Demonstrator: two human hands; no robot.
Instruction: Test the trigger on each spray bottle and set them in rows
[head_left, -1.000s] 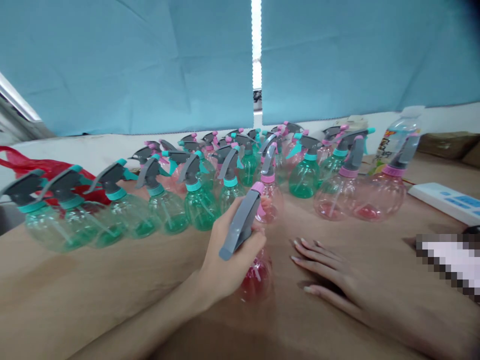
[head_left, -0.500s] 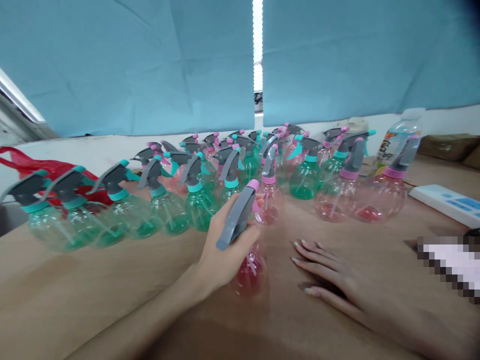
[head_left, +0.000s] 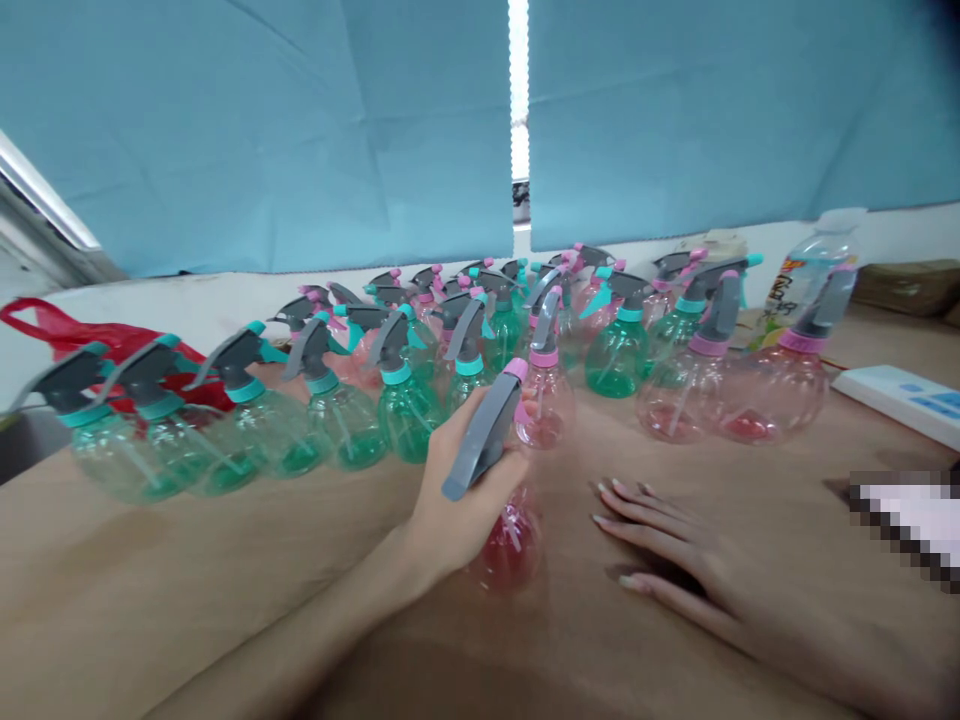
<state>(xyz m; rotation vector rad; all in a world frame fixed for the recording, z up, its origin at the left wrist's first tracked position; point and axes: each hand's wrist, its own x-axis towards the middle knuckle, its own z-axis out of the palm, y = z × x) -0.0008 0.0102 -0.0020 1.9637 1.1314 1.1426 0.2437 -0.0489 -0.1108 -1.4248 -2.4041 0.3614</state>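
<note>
My left hand (head_left: 461,490) is closed around the neck of a pink spray bottle (head_left: 512,545), under its grey trigger head with a pink nozzle. The bottle stands upright or nearly so at the middle of the table; my fingers hide its collar. Palm down on the wood, my right hand (head_left: 675,550) lies with fingers stretched out, holding nothing, to the right of that bottle. Just behind the held bottle is another pink spray bottle (head_left: 546,405). Beside it on the left is a green spray bottle (head_left: 407,415) with a turquoise collar.
Several green and pink spray bottles fill the back of the table (head_left: 247,570). A red plastic bag (head_left: 97,335) lies at the left. On the right are a clear labelled drink bottle (head_left: 806,265), a white device (head_left: 907,405) and a blurred-out object (head_left: 911,520). A blue curtain (head_left: 262,130) hangs behind.
The whole view has shifted slightly, so everything appears a little farther right. My left hand keeps its grip on the pink spray bottle, and my right hand stays flat on the table.
</note>
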